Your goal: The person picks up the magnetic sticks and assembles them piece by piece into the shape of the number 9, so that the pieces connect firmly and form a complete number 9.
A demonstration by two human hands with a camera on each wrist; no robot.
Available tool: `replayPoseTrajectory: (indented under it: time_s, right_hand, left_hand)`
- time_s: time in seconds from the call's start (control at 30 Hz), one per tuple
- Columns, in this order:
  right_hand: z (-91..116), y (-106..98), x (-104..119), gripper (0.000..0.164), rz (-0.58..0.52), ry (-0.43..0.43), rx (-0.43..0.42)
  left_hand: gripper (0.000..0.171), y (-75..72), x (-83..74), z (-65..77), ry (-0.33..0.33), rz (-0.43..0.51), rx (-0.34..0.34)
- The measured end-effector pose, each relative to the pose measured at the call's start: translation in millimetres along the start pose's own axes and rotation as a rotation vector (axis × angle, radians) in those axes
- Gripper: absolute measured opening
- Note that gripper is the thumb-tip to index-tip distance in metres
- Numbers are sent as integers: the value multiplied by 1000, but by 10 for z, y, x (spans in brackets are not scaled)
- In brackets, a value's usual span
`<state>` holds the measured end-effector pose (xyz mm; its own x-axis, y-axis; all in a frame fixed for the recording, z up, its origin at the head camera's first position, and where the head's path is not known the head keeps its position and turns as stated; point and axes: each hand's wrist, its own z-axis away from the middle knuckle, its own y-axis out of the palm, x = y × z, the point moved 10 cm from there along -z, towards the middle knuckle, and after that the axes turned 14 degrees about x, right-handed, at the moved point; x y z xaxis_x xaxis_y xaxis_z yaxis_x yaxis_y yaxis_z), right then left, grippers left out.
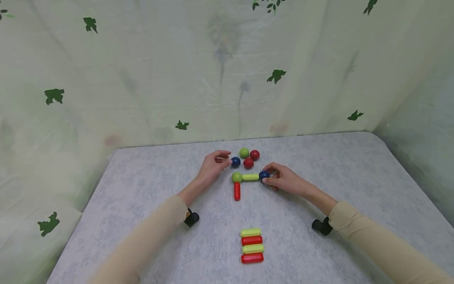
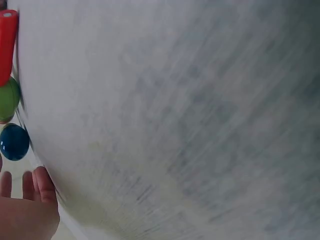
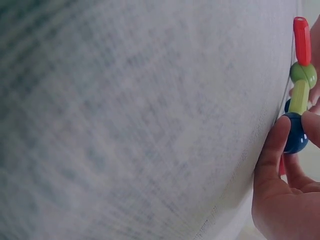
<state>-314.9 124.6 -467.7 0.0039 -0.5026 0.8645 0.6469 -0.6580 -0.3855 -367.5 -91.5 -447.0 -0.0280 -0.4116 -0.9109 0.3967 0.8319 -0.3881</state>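
My right hand [image 1: 285, 179] pinches a dark blue ball [image 1: 264, 176] between thumb and fingers; the right wrist view shows this grip on the blue ball [image 3: 296, 134] closely. The ball meets one end of a yellow-green stick [image 1: 250, 177]. At that stick's other end sits a green ball [image 1: 236, 177], from which a red stick [image 1: 237, 191] points toward me. My left hand [image 1: 213, 165] is at a second blue ball [image 1: 235, 162], its fingers loosely extended and its fingertips close to the ball. Whether they touch it I cannot tell.
Behind the joined pieces lie a loose green ball [image 1: 244, 153] and two red balls [image 1: 254, 155]. Nearer me, yellow-green sticks [image 1: 250, 232] and red sticks [image 1: 252, 258] lie in an alternating row on the grey table [image 1: 159, 173]. A leaf-patterned curtain [image 1: 149, 79] hangs behind.
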Motion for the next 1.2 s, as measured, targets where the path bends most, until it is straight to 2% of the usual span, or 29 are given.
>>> replayPoseTrajectory:
  time_s: [0.13,0.2,0.33,0.43,0.7,0.8,1.03,1.2]
  right_hand:
    - [-1,0,-1,39,6,4,-3]
    - [6,-3,3,38,6,11,-6]
    - [6,0,16,38,4,12,-3]
    - [8,7,20,38,4,7,2]
    - [23,13,31,40,5,-12,1]
    - [12,11,12,40,2,-13,-1]
    - [-2,-5,-25,40,1,-3,-7]
    - [4,-2,-1,41,14,-7,-4]
  left_hand:
    - [43,107,-40,-81,14,-137,91]
    - [43,145,-57,-106,19,-190,111]
    - [37,153,-68,-103,17,-219,88]
    - [35,133,-82,-44,28,-212,53]
    - [33,60,-110,310,1,-136,-63]
    - [35,69,-123,459,-4,-110,-80]
    - [38,185,-94,834,-35,-117,-49]
    - [33,343,-61,1049,-62,-141,24]
